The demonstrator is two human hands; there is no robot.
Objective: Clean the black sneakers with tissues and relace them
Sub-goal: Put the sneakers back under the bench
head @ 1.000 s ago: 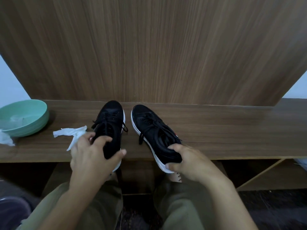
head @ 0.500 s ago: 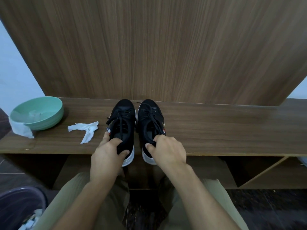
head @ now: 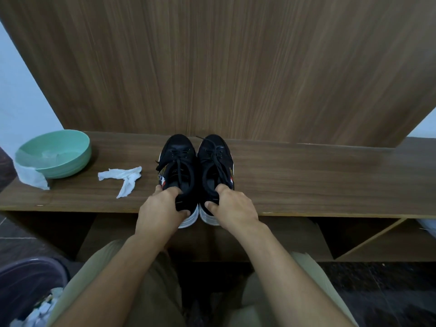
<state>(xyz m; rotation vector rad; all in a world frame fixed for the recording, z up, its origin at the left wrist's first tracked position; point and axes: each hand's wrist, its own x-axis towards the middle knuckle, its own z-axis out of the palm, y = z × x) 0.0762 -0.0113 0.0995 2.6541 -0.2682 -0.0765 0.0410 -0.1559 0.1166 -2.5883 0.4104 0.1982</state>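
I see the left hand [head: 162,207] gripping the heel of the left sneaker [head: 179,171]. Its fingers curl into the shoe's opening and its thumb presses on the back, so the hand is clamped on the heel. The right hand [head: 232,208] grips the heel of the right sneaker [head: 215,171] the same way, fingers tucked inside and thumb on the back.

The two black shoes stand side by side, touching, with their toes pointing to 12 o'clock at the wooden wall panel [head: 224,67]. They sit on the wooden bench [head: 318,180], and their white heels stick out a little over its near edge. Black laces [head: 179,161] run across both shoes.

At 9 o'clock from the shoes lies a crumpled white tissue [head: 123,179]. Farther that way sits a green bowl [head: 56,156], with another tissue [head: 30,178] hanging over its rim.

A second ago the shoes were apart and the right one was turned sideways. Half a second ago they were already together. Now they sit a bit farther back on the bench and look straighter. Both hands keep their hold on the heels.
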